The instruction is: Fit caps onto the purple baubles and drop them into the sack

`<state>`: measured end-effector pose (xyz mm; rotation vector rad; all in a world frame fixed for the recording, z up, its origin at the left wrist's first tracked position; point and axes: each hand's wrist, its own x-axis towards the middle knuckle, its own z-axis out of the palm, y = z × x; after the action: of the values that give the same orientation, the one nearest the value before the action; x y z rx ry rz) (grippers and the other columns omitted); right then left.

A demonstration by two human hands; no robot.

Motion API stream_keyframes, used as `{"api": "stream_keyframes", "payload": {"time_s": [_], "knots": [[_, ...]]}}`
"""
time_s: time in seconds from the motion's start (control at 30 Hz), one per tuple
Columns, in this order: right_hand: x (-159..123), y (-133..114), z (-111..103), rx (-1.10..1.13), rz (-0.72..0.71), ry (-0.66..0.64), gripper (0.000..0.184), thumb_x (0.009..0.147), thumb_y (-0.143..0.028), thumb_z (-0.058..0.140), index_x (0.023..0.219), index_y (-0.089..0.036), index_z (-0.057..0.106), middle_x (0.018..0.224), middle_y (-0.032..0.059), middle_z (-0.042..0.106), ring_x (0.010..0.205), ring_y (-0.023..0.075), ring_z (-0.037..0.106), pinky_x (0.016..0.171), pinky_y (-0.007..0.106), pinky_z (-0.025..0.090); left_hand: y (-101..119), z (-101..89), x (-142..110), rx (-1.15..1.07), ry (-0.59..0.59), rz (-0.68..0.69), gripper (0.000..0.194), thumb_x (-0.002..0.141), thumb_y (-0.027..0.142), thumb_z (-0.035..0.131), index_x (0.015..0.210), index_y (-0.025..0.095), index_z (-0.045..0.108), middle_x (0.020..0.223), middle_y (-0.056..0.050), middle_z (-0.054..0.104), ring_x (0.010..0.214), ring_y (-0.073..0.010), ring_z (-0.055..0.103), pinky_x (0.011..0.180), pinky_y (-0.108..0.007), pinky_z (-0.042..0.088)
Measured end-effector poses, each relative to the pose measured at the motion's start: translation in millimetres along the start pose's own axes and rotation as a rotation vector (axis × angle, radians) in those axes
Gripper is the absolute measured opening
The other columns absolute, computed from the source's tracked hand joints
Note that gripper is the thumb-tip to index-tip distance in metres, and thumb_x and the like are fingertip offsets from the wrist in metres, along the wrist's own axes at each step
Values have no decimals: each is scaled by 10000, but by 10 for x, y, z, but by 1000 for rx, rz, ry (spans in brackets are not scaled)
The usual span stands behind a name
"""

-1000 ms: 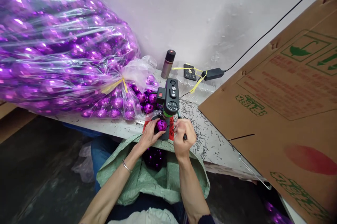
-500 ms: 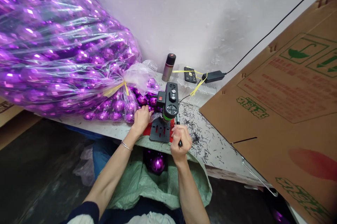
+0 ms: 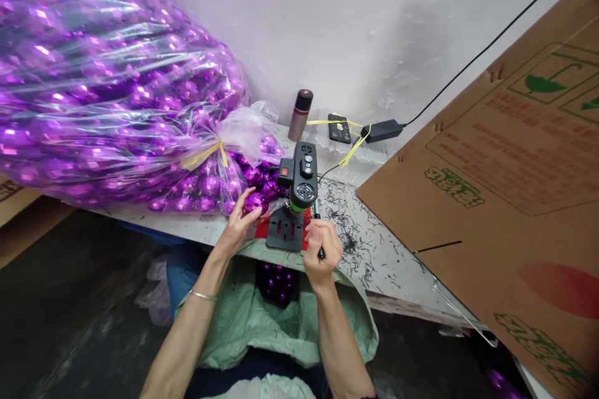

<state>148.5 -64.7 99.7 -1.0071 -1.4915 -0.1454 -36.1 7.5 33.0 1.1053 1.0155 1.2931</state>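
Note:
My left hand (image 3: 235, 228) has its thumb and fingers round a shiny faceted purple ball (image 3: 256, 201) at the edge of a pile of such balls. My right hand (image 3: 322, 251) is wrapped round the black lever handle (image 3: 321, 253) of a small black bench machine (image 3: 304, 175). This machine has two round vents, a red switch on its left side and a green band low on its head. Below the head lies its slotted black base plate (image 3: 284, 230). A green woven sack (image 3: 234, 318) hangs open under the table edge, with purple balls in its dark mouth.
A huge clear plastic bag (image 3: 116, 93) of purple balls, tied with yellow ribbon, fills the left. Behind the machine stand a flask (image 3: 300, 115) and a black power adapter (image 3: 382, 131). Black scraps litter the table (image 3: 374, 261). A large cardboard box (image 3: 486, 211) leans at the right.
My left hand has drawn back to the lower left, and a purple ball now shows between its fingers. A ball in the sack's mouth has dropped lower. My right hand stays on the lever.

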Motion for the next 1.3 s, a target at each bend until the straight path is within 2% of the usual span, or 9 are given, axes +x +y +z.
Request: {"api": "stream_keyframes", "payload": {"time_s": [0.17, 0.3, 0.4, 0.6, 0.73, 0.83, 0.93, 1.1, 1.3], "knots": [[133, -45, -21, 13, 16, 5, 305, 969, -83, 463, 700, -220, 505, 668, -8, 563, 646, 128, 566, 599, 271, 440, -99, -18, -287, -180, -41, -192, 718, 801, 493, 770, 1413, 256, 477, 1180, -77, 705, 908, -201, 720, 713, -291, 587], [196, -56, -32, 20, 28, 1, 309, 975, -79, 465, 700, -219, 487, 671, -14, 549, 659, 122, 562, 607, 264, 432, -193, 63, -368, -335, -120, -308, 514, 870, 523, 670, 1261, 198, 594, 1134, -111, 745, 858, -214, 741, 775, -359, 617], [186, -46, -30, 16, 18, 3, 299, 974, -76, 467, 712, -218, 489, 675, -14, 551, 659, 120, 559, 609, 260, 432, -202, 132, -386, -433, -153, -411, 462, 906, 528, 606, 1174, 156, 661, 1104, -150, 768, 869, -241, 755, 840, -412, 632], [137, -31, -24, 2, -3, 5, 301, 973, -90, 455, 708, -217, 516, 664, -3, 568, 638, 128, 568, 587, 269, 440, -223, 219, -315, -469, -81, -406, 375, 888, 416, 660, 1187, 191, 661, 1146, -106, 774, 1066, -280, 751, 1008, -505, 593], [156, -43, -27, -7, -14, 8, 303, 975, -92, 450, 708, -218, 516, 656, -3, 569, 633, 128, 570, 576, 268, 438, -281, 276, -254, -377, 22, -425, 415, 833, 386, 736, 1200, 206, 663, 1153, -97, 772, 1067, -255, 744, 938, -425, 620], [204, -58, -35, -7, -5, -2, 303, 978, -98, 456, 706, -219, 512, 652, -7, 562, 638, 127, 575, 580, 268, 437, -340, 344, -233, -290, 99, -368, 559, 793, 407, 787, 1293, 226, 614, 1224, -92, 750, 1091, -253, 736, 942, -411, 608], [263, -70, -45, -8, 26, -16, 304, 985, -104, 462, 707, -218, 509, 658, -7, 557, 644, 123, 569, 595, 270, 439, -413, 430, -221, -143, 96, -230, 635, 774, 467, 804, 1317, 213, 593, 1305, -112, 711, 1191, -280, 696, 1029, -441, 563], [315, -80, -59, -7, 21, -23, 293, 986, -101, 472, 719, -216, 512, 665, -7, 561, 648, 119, 561, 599, 268, 433, -521, 553, -212, 219, 101, 44, 585, 816, 487, 762, 1290, 194, 581, 1301, -134, 687, 1222, -296, 659, 1093, -488, 500], [288, -84, -82, -43, -21, -52, 282, 980, -84, 451, 738, -216, 510, 662, -4, 561, 655, 121, 578, 582, 261, 433, -587, 543, -186, 477, 64, 154, 545, 840, 429, 761, 1318, 231, 588, 1254, -110, 699, 1170, -294, 665, 1056, -488, 513]]}}
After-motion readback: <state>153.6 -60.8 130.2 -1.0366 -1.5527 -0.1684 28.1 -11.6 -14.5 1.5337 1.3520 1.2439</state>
